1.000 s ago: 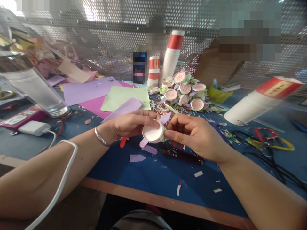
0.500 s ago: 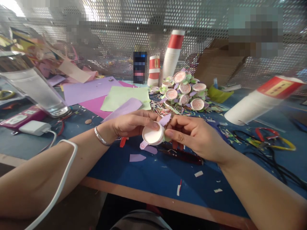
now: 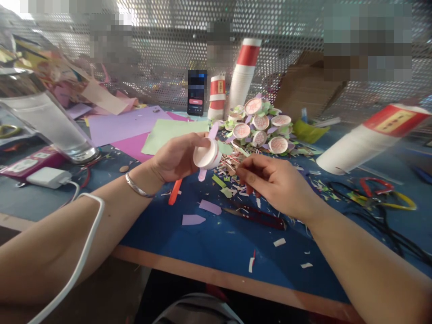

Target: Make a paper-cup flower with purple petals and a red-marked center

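My left hand (image 3: pixel 177 155) grips a cut-off paper cup bottom (image 3: pixel 206 155), tilted, with its thumb on the rim. Purple paper tabs (image 3: pixel 213 131) stick out from the cup bottom above and below, and a green one on its right. Away from it, to the right, my right hand (image 3: pixel 276 186) has its fingers curled and pinched over the paper scraps; anything between the fingertips is hidden. Two loose purple paper pieces (image 3: pixel 209 207) lie below the hands. Beside them rest a dark-red-handled tool (image 3: pixel 266 218) and a red strip (image 3: pixel 174 191).
Behind my hands sits a pile of decorated cup bottoms (image 3: pixel 259 123). Stacked paper cups (image 3: pixel 245 78) stand behind; another stack (image 3: pixel 367 139) leans at right. A glass of water (image 3: pixel 57 121), a white cable (image 3: pixel 96 234), a phone (image 3: pixel 197 92), coloured sheets (image 3: pixel 170 138) and red-and-yellow-handled pliers (image 3: pixel 378 189) lie around.
My left hand has lifted the cup bottom up and left and tilted it. My right hand has come off it and stayed near the scraps.
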`<action>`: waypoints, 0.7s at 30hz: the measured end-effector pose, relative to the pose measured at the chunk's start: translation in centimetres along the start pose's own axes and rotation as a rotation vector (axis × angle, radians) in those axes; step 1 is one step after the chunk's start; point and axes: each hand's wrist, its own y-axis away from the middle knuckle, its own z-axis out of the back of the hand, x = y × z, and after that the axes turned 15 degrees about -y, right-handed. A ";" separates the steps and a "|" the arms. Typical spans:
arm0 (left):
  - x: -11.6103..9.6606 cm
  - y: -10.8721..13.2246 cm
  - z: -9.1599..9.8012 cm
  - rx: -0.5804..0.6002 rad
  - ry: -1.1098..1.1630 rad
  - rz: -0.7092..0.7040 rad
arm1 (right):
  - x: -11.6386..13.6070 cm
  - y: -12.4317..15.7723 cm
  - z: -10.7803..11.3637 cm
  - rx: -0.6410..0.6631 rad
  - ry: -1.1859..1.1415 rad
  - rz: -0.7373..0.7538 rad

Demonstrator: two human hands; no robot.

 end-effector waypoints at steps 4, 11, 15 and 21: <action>-0.1 -0.1 0.1 -0.006 -0.010 -0.024 | -0.9 -0.2 -0.3 0.047 0.279 -0.004; 0.2 -0.1 0.0 -0.012 -0.055 -0.025 | -0.5 -0.3 -1.0 0.195 0.539 -0.016; 0.2 -0.1 -0.1 -0.010 -0.077 -0.031 | -0.2 -0.2 -1.4 0.223 0.699 0.032; 0.3 0.0 -0.2 -0.010 -0.101 -0.028 | -0.3 -0.1 -1.9 0.196 0.773 0.041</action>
